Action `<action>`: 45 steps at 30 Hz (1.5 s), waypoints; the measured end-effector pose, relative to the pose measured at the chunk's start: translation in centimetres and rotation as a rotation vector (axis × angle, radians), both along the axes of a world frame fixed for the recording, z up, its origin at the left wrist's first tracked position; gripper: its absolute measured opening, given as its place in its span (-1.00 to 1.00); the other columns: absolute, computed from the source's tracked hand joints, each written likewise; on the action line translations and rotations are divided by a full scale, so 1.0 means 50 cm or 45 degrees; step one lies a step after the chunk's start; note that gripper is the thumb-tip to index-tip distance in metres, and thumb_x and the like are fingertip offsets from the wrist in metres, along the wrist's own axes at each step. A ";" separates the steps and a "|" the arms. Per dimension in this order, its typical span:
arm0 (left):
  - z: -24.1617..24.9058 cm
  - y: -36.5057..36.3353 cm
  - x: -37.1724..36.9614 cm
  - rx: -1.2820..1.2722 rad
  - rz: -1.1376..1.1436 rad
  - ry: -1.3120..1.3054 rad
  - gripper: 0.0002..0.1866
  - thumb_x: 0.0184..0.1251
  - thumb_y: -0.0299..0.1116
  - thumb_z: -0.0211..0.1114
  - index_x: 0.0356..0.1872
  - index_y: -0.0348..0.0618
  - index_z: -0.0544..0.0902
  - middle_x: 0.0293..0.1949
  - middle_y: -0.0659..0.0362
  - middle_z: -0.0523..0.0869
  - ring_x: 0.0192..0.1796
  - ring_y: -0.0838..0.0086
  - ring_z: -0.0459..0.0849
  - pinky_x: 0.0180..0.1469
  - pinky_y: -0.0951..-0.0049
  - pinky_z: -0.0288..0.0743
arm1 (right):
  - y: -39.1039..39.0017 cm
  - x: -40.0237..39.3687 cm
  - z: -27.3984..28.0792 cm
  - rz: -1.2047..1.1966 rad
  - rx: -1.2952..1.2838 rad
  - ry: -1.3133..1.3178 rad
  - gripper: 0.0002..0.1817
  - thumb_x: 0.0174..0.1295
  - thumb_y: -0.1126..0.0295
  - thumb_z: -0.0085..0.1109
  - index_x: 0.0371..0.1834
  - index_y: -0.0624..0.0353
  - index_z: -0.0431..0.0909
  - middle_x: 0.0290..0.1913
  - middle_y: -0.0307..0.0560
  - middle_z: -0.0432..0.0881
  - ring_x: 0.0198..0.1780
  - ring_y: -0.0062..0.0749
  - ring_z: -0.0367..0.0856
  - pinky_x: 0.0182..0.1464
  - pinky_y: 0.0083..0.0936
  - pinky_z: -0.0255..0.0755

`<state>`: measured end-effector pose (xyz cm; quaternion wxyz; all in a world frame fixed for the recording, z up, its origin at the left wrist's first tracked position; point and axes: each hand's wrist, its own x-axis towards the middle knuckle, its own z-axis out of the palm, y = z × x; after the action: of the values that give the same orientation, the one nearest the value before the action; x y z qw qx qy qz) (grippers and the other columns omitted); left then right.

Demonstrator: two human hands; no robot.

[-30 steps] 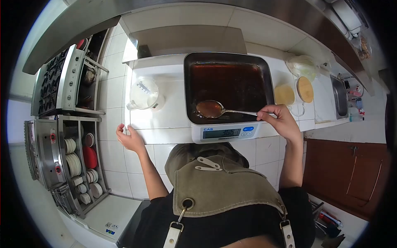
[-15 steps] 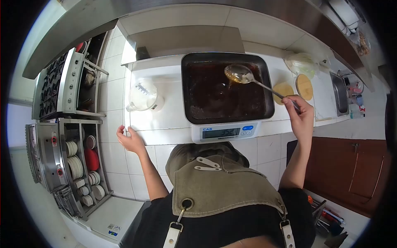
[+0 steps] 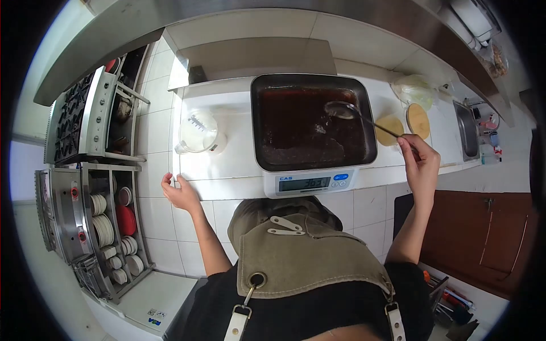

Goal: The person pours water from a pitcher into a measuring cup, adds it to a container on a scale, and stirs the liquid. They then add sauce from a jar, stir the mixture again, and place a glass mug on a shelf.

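Observation:
In my right hand is the handle of a metal spoon, pinched between thumb and fingers. Its bowl is tilted, at the surface of a dark reddish-brown liquid toward the right side. That liquid fills a deep rectangular black pan, which sits on a white digital scale with a lit display. My left hand hangs at the counter's front edge, fingers loosely curled and apart, holding nothing. Beyond it stands a clear measuring jug with dark markings.
Two round tan lids or boards lie right of the pan, near a clear plastic bag. A sink is farther right. To the left are a gas stove and a rack of plates. A metal shelf crosses overhead.
My right hand has moved slightly right and down, and the spoon's bowl has turned and dropped to the liquid. The scale's reading has changed. My left hand stays in place.

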<state>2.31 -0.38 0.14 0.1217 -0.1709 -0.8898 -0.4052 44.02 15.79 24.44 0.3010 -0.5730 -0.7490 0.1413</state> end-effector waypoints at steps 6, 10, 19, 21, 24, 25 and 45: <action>-0.002 -0.002 -0.004 -0.032 0.003 0.012 -0.74 0.13 -0.37 0.18 -0.13 -0.17 0.52 -0.13 0.12 0.61 -0.02 0.21 0.53 0.01 0.20 0.36 | -0.004 0.015 -0.012 -0.104 -0.167 -0.029 -0.85 0.18 0.43 0.21 -0.39 0.33 0.59 -0.66 -0.15 0.47 -0.61 -0.71 0.23 -0.59 -0.64 0.12; -0.009 -0.002 -0.005 -0.024 0.005 0.030 -0.74 0.12 -0.37 0.18 -0.14 -0.18 0.51 -0.13 0.11 0.61 -0.03 0.21 0.52 0.00 0.19 0.36 | -0.003 0.039 -0.038 0.102 -0.375 0.087 -0.85 0.16 0.44 0.23 -0.40 0.34 0.60 -0.70 -0.20 0.41 -0.61 -0.71 0.20 -0.57 -0.65 0.11; -0.004 -0.005 -0.003 -0.027 -0.016 -0.014 -0.71 0.15 -0.34 0.17 -0.09 -0.17 0.51 -0.12 0.07 0.60 0.00 0.20 0.52 0.04 0.22 0.34 | 0.038 -0.042 -0.074 0.069 -0.298 -0.006 -0.75 0.16 0.27 0.24 -0.37 0.28 0.65 -0.65 0.03 0.55 -0.64 -0.33 0.51 -0.50 -0.50 0.37; -0.009 -0.006 -0.006 -0.029 -0.016 -0.005 -0.71 0.15 -0.34 0.17 -0.09 -0.17 0.51 -0.12 0.06 0.60 0.00 0.20 0.52 0.04 0.22 0.35 | 0.056 -0.040 -0.087 0.032 -0.230 -0.027 -0.74 0.17 0.25 0.23 -0.38 0.28 0.64 -0.66 0.04 0.55 -0.64 -0.28 0.50 -0.50 -0.47 0.36; -0.005 -0.004 -0.004 -0.031 -0.008 -0.010 -0.71 0.15 -0.34 0.16 -0.10 -0.17 0.51 -0.12 0.06 0.60 -0.01 0.19 0.52 0.04 0.23 0.35 | 0.071 -0.025 -0.107 -0.037 -0.129 -0.063 -0.73 0.19 0.24 0.19 -0.40 0.27 0.64 -0.66 0.05 0.54 -0.65 -0.19 0.49 -0.51 -0.42 0.34; -0.003 -0.004 -0.003 -0.031 -0.001 -0.019 -0.71 0.15 -0.34 0.16 -0.10 -0.18 0.51 -0.13 0.06 0.60 -0.01 0.19 0.52 0.04 0.23 0.35 | 0.074 -0.019 -0.110 -0.070 -0.095 -0.075 -0.73 0.20 0.24 0.17 -0.41 0.27 0.64 -0.66 0.05 0.54 -0.65 -0.16 0.48 -0.51 -0.39 0.33; 0.011 0.004 0.007 -0.018 0.016 -0.042 -0.73 0.14 -0.38 0.14 -0.12 -0.24 0.51 -0.14 0.06 0.59 -0.02 0.19 0.51 0.03 0.23 0.35 | -0.084 -0.031 -0.151 0.117 -0.937 1.135 -0.80 0.39 0.48 -0.31 -0.32 0.17 0.37 -0.52 -0.16 0.52 -0.69 -0.72 0.25 -0.65 -0.76 0.13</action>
<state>2.67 -0.20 0.70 0.1084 -0.1594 -0.8955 -0.4011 42.49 11.61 16.89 0.3621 -0.4920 -0.4756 0.6330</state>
